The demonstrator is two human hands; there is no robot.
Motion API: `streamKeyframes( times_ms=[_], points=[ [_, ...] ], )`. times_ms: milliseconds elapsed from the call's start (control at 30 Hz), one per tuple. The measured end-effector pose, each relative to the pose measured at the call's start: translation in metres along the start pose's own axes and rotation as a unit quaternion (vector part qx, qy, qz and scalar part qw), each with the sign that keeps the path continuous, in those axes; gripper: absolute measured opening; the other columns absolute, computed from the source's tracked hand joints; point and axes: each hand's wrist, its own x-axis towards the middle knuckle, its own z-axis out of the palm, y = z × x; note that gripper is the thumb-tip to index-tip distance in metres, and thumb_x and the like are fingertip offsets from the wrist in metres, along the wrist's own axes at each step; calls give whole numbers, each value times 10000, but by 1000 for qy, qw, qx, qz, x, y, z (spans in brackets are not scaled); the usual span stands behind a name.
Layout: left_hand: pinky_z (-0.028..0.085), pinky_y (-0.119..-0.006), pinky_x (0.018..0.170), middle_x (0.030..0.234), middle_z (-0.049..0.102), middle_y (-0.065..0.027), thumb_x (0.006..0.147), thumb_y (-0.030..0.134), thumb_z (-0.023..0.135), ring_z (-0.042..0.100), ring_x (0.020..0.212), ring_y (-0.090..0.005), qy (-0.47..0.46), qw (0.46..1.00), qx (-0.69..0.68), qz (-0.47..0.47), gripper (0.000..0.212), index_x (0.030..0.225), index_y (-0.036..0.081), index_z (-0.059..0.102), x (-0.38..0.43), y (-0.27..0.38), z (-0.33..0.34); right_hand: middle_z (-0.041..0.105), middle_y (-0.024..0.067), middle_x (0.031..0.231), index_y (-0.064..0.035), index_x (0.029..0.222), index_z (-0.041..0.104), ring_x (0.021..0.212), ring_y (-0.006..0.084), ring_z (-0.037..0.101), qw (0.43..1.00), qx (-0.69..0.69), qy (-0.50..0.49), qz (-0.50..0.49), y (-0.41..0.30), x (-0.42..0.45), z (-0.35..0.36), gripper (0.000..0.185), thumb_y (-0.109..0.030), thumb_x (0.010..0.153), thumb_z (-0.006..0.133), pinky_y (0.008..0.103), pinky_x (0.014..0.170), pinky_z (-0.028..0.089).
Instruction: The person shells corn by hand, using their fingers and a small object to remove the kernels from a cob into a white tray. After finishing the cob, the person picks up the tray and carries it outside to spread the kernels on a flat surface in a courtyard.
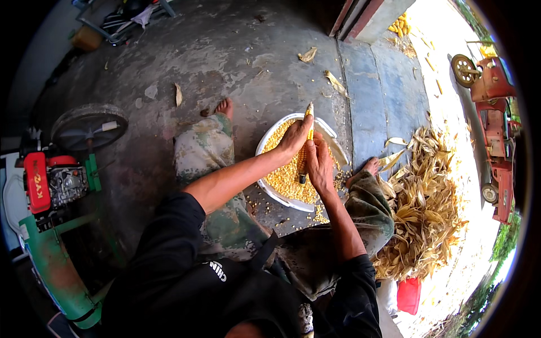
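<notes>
My left hand (295,137) is closed around an ear of yellow corn (310,110), its pale tip pointing away from me. At the ear's lower end, my right hand (320,162) grips it with thumb and fingers. Just left of my right hand is a kernel-covered length (301,160) with a dark end; whether it belongs to the same ear, I cannot tell. Both hands are over a white basin (270,194) with a broken rim. Loose corn kernels (277,169) fill much of it, and more kernels lie scattered on the floor beside it.
Dry corn husks (418,198) are heaped at the right. A green machine (63,270) with a red engine (37,181) and a wheel (88,126) stands at the left. A door frame (359,21) rises ahead. Outside are corn ears (399,26) and a red three-wheeled vehicle (494,139).
</notes>
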Motion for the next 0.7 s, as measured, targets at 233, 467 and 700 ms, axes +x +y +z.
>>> streamKeyframes(
  times_ms=[233, 467, 700],
  points=[
    [505, -314, 811, 1006, 693, -153, 983, 594, 409, 651, 879, -192, -43, 981, -188, -37, 559, 985, 54, 554, -1, -2, 4, 676, 177, 1040, -12, 1360, 516, 968, 228, 628, 988, 156, -5, 7, 17, 8, 6, 584, -460, 1048, 308, 347, 884, 454],
    [435, -335, 885, 1031, 604, -111, 992, 599, 375, 548, 982, -203, -21, 999, 27, 31, 660, 1124, -10, 593, -9, -6, 13, 622, 251, 945, 53, 1088, 585, 876, 341, 601, 999, 21, 8, 42, 1, 8, 3, 664, -532, 1029, 277, 432, 833, 441],
    [427, -324, 869, 968, 597, -88, 986, 615, 374, 543, 924, -193, 1, 996, 89, 31, 657, 1075, 5, 604, -13, -1, 17, 570, 184, 762, 60, 1124, 586, 704, 319, 564, 984, -120, 48, -121, 53, 15, 11, 521, -382, 1059, 319, 458, 674, 428]
  ],
)
